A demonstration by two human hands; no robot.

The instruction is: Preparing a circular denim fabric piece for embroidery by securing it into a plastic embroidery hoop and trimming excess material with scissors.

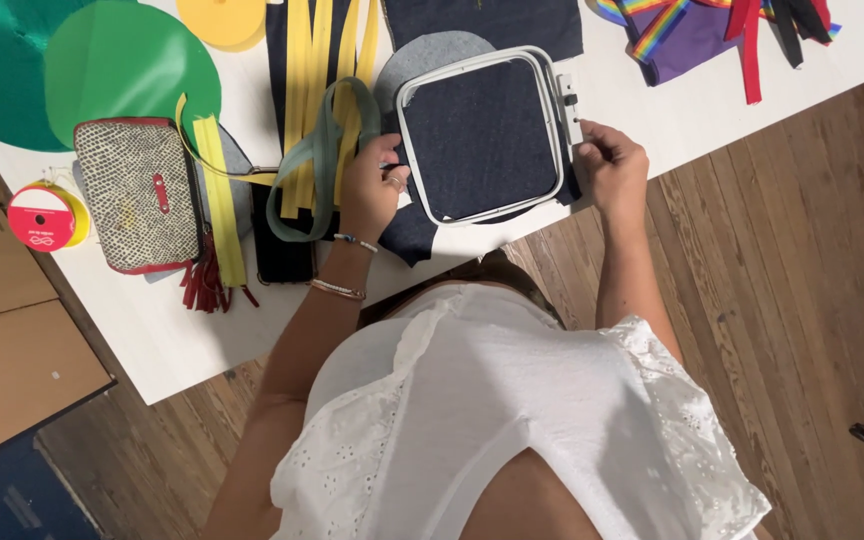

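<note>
The hoop, a white rounded-square frame with dark denim stretched inside it, is lying flat on the white table, near the edge closest to the person. The left hand is pressing against the hoop's left side, fingers curled in and gripping the frame edge together with the loose denim spilling out below it. The right hand is sitting at the hoop's right side, fingers bunched narrow and pinching at the small clamp on the frame's outer edge; whether they are actually closing on a screw I cannot tell.

A green strap is looping just left of the left hand, lying over yellow strips on more dark cloth. Further left a snake-print pouch with red trim is resting beside a yellow zipper and a red tassel. A red spool is sitting at the table's left edge, with green discs behind it. Rainbow ribbon and purple cloth are lying at the far right corner, well apart from the hands
</note>
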